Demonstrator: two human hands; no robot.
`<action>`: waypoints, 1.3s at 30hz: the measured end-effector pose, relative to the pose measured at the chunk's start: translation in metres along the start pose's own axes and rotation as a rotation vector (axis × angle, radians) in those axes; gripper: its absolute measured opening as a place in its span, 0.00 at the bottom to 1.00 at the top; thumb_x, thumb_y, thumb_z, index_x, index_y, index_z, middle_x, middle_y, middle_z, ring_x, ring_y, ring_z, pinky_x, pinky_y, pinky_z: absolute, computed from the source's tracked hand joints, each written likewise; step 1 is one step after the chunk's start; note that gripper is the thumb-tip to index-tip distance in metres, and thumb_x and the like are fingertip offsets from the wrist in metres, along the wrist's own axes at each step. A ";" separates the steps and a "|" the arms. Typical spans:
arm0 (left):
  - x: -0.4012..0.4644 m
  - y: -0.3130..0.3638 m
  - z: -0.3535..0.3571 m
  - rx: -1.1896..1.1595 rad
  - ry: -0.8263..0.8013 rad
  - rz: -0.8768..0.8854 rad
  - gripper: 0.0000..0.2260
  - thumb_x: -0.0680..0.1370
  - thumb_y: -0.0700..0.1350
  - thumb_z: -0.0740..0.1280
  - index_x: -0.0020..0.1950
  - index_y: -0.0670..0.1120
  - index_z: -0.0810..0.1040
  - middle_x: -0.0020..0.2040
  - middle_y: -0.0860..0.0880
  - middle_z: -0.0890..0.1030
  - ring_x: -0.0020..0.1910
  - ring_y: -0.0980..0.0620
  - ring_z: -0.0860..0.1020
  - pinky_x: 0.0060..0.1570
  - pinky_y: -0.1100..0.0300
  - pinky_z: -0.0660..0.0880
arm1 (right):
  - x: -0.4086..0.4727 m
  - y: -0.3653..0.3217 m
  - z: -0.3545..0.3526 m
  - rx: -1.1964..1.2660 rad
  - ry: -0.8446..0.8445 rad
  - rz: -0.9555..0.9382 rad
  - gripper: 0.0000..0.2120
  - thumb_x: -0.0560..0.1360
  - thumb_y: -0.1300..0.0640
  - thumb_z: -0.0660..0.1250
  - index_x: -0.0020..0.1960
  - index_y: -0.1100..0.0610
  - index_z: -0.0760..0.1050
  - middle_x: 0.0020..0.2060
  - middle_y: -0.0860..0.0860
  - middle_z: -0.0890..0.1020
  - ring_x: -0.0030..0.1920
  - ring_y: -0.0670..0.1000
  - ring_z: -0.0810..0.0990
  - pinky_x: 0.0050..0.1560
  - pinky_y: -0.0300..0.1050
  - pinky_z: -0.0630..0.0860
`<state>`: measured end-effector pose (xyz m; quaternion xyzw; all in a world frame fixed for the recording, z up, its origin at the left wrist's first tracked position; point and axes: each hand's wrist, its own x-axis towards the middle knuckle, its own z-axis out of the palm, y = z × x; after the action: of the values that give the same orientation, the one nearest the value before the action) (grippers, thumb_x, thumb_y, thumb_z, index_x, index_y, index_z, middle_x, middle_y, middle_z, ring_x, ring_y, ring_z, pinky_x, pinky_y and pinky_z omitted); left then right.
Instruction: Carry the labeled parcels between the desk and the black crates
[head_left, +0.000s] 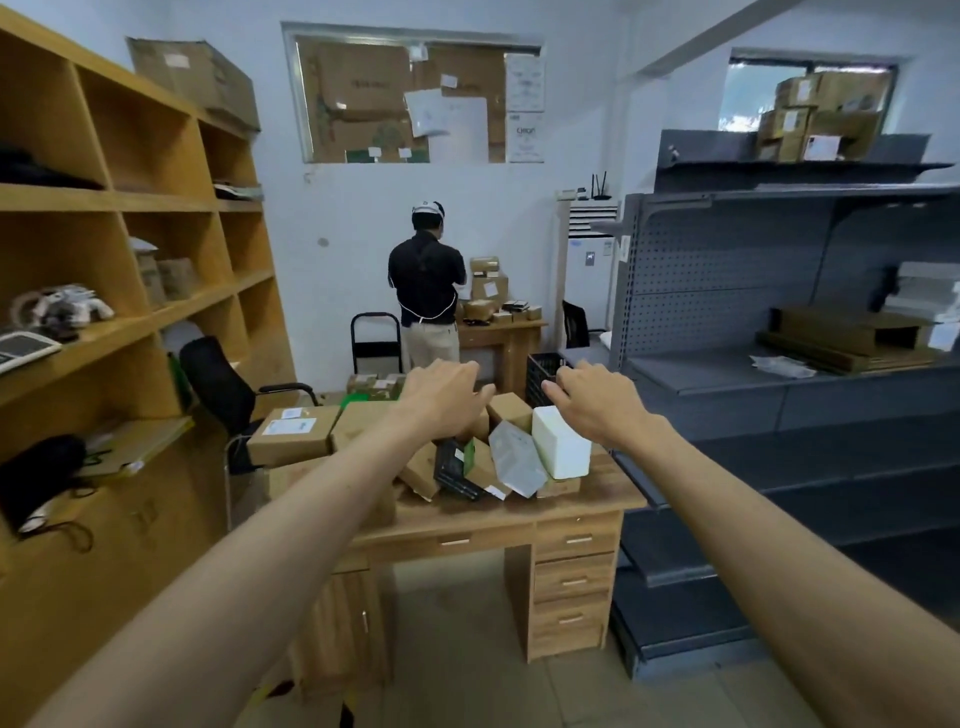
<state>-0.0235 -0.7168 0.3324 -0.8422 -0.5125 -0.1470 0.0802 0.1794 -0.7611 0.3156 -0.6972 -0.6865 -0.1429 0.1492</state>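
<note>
A wooden desk (519, 512) in the middle carries a heap of parcels: a labeled cardboard box (291, 434) at the left, a white box (561, 441), a grey mailer (514, 457), a black packet (454, 467) and small brown boxes. Both my arms reach out over the heap. My left hand (441, 397) hovers palm down above the brown boxes, fingers spread, holding nothing. My right hand (597, 400) hovers above the white box, fingers apart and empty. A black crate (543, 376) stands behind the desk, partly hidden by my right hand.
Wooden cubby shelves (130, 249) line the left wall, grey metal shelving (779, 364) the right. A black office chair (223, 389) stands left of the desk. A person (428, 291) stands with back turned at a second parcel-laden desk (509, 332) by the far wall.
</note>
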 end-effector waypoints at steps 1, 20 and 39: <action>0.012 -0.002 0.008 -0.004 0.001 -0.002 0.18 0.84 0.58 0.55 0.58 0.47 0.76 0.52 0.46 0.82 0.50 0.44 0.80 0.50 0.48 0.76 | 0.010 0.004 0.006 -0.002 -0.006 -0.004 0.21 0.85 0.45 0.50 0.54 0.59 0.74 0.57 0.59 0.78 0.58 0.61 0.77 0.54 0.56 0.72; 0.275 -0.036 0.129 -0.081 -0.014 0.059 0.19 0.85 0.57 0.55 0.64 0.45 0.76 0.58 0.44 0.81 0.56 0.43 0.79 0.51 0.49 0.75 | 0.244 0.103 0.132 -0.065 -0.055 0.029 0.20 0.84 0.45 0.50 0.50 0.59 0.73 0.50 0.57 0.78 0.52 0.60 0.77 0.46 0.53 0.70; 0.470 -0.003 0.296 -0.072 -0.095 -0.001 0.20 0.84 0.59 0.56 0.60 0.45 0.77 0.56 0.45 0.80 0.53 0.44 0.79 0.51 0.46 0.78 | 0.395 0.230 0.292 0.049 -0.133 0.019 0.15 0.84 0.47 0.52 0.47 0.56 0.69 0.54 0.58 0.79 0.53 0.61 0.77 0.47 0.53 0.68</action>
<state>0.2256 -0.2366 0.2080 -0.8504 -0.5105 -0.1251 0.0252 0.4141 -0.2850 0.2056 -0.7078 -0.6915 -0.0780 0.1215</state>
